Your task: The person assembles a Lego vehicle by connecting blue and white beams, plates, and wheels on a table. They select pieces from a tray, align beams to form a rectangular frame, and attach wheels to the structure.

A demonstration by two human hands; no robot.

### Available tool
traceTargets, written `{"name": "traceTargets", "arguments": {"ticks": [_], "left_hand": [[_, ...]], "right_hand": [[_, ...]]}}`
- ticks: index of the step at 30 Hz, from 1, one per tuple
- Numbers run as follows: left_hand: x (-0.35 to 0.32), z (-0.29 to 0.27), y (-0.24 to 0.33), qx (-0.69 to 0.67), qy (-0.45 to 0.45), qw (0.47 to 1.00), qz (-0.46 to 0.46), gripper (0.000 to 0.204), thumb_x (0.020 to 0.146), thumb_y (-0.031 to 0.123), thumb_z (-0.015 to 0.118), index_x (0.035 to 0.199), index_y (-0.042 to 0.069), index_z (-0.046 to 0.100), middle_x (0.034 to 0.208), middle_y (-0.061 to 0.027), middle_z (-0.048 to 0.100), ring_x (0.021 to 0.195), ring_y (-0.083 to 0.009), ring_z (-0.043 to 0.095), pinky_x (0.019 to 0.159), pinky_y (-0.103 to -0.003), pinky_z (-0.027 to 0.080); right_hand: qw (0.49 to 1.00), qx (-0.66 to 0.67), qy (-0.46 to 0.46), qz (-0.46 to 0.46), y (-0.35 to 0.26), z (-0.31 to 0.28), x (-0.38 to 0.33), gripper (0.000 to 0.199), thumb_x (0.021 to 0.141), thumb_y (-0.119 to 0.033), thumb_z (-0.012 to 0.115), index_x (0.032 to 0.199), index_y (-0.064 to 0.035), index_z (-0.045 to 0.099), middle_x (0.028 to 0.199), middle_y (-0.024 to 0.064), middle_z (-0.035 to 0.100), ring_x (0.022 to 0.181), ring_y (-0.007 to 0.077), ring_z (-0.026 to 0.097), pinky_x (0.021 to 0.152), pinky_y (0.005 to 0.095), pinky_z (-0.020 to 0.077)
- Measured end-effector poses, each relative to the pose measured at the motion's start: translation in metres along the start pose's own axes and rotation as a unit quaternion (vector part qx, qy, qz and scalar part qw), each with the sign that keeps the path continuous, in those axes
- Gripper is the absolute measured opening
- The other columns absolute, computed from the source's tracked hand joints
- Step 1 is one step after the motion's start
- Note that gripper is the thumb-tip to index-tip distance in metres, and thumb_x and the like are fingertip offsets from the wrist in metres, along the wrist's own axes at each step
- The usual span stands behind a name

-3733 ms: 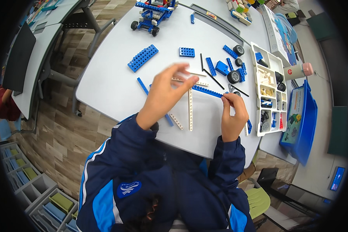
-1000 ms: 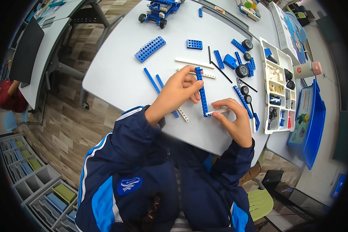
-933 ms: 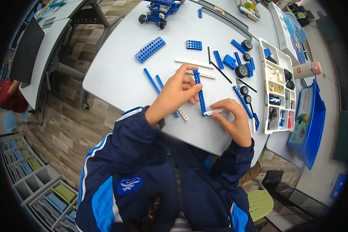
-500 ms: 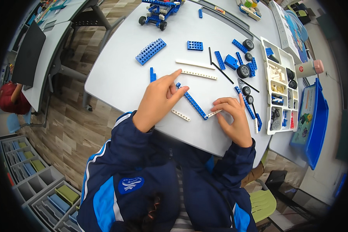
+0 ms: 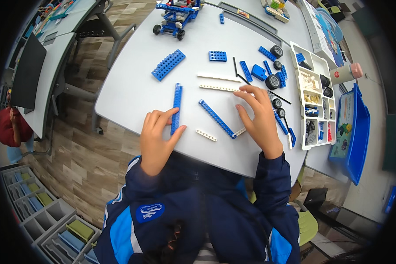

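Note:
A long blue studded beam [image 5: 177, 99] lies on the left part of the table, gripped by the thumb and fingers of my left hand [image 5: 157, 135]. To its right, a blue beam [image 5: 216, 119] slants across the tabletop and joins a short white beam [image 5: 240, 132] at its near end. My right hand [image 5: 260, 121] is over the right side with thumb and fingers apart. Its fingertips are at the right end of a long white beam with holes [image 5: 218, 87], apparently touching it. Another white beam [image 5: 218, 77] lies just beyond, and a short white beam [image 5: 206, 134] near the table edge.
Blue bricks [image 5: 168, 65], a blue plate [image 5: 218, 56], black rods and wheels [image 5: 273, 82] lie farther back. A built blue vehicle [image 5: 176, 20] stands at the far edge. On the right are a white sorting tray [image 5: 297, 57], a blue bin [image 5: 358, 136] and a bottle [image 5: 345, 72].
My left hand has moved left and nearer, from the slanted blue beam to the long blue beam. My right hand has left the short white beam and reached farther away.

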State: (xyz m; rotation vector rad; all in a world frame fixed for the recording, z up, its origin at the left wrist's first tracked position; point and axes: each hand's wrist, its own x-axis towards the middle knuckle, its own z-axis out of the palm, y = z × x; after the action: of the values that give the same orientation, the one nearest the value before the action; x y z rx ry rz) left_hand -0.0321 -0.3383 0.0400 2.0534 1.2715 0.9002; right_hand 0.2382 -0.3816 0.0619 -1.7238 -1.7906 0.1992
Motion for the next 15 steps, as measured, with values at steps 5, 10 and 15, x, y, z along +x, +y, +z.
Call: {"name": "traceTargets", "arguments": {"ticks": [5, 10, 15], "left_hand": [[0.02, 0.007, -0.005, 0.025, 0.06, 0.997, 0.037, 0.034, 0.082, 0.009, 0.082, 0.115, 0.008, 0.074, 0.09, -0.0055, 0.058, 0.088, -0.023, 0.057, 0.077, -0.036, 0.048], [0.032, 0.024, 0.011, -0.013, 0.079, 0.991, 0.106, 0.03, 0.081, 0.008, 0.082, 0.11, 0.007, 0.076, 0.09, -0.0059, 0.063, 0.088, -0.0248, 0.058, 0.076, -0.036, 0.049], [0.038, 0.049, 0.017, -0.041, 0.062, 0.994, 0.074, 0.027, 0.079, 0.003, 0.08, 0.106, 0.006, 0.077, 0.09, -0.0043, 0.071, 0.084, -0.0247, 0.059, 0.074, -0.035, 0.051]], "right_hand": [[0.999, -0.009, -0.046, -0.01, 0.002, 0.024, 0.023, 0.021, 0.088, -0.003, 0.072, 0.109, -0.0038, 0.072, 0.112, 0.0101, 0.066, 0.113, 0.0287, 0.059, 0.097, 0.0393, 0.0483], [0.997, 0.071, 0.01, 0.02, 0.006, 0.018, 0.018, 0.014, 0.087, 0.002, 0.067, 0.1, -0.0039, 0.069, 0.1, 0.011, 0.066, 0.096, 0.0348, 0.063, 0.089, 0.0417, 0.0477], [0.997, 0.071, 0.007, -0.036, 0.001, 0.012, 0.014, 0.02, 0.09, 0.005, 0.064, 0.107, -0.0038, 0.071, 0.098, 0.0113, 0.069, 0.097, 0.0309, 0.064, 0.092, 0.0375, 0.0469]]}}
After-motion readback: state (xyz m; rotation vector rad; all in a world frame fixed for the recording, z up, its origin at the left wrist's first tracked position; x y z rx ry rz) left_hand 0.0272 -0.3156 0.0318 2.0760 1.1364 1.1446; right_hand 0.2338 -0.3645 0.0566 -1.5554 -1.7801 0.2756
